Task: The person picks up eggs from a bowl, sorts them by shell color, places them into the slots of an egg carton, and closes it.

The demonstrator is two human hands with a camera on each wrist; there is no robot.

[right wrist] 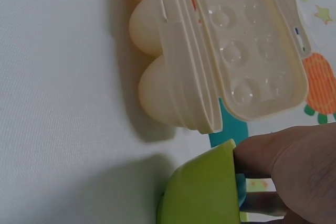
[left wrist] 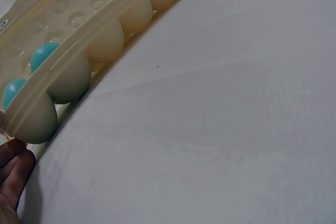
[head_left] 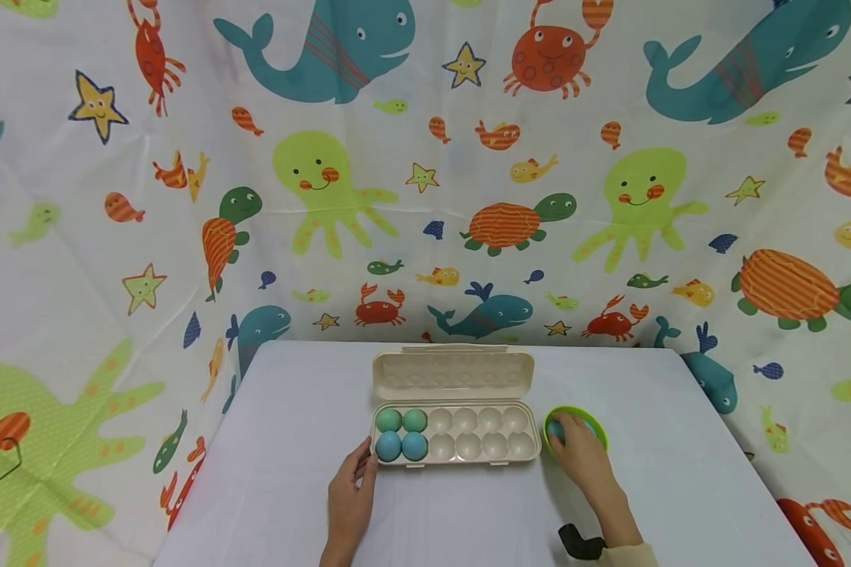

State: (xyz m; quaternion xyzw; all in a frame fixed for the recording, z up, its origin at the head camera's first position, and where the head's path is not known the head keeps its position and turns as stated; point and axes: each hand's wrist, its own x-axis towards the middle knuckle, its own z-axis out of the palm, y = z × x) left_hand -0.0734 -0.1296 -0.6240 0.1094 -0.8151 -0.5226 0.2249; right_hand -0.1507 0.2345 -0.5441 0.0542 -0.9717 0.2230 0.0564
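Observation:
A beige egg carton [head_left: 468, 461] lies open on the table, lid tipped back. At its left end, two green eggs [head_left: 402, 420] sit in the back row and two blue eggs [head_left: 401, 446] in the front row; the other cups hold nothing. My left hand [head_left: 351, 496] holds the carton's left end, fingers and thumb at its corner. To the right of the carton stands a lime-green bowl [head_left: 605, 441]. My right hand [head_left: 580, 449] reaches into it, fingers curled round a blue egg [right wrist: 241, 188], partly hidden by the fingers and the rim. More blue shows inside the bowl.
A white cloth covers the table [head_left: 284, 409]. Behind and at both sides hangs a curtain [head_left: 425, 236] printed with sea animals. The bowl stands close to the carton's right end. A black strap [head_left: 580, 543] is on the right wrist.

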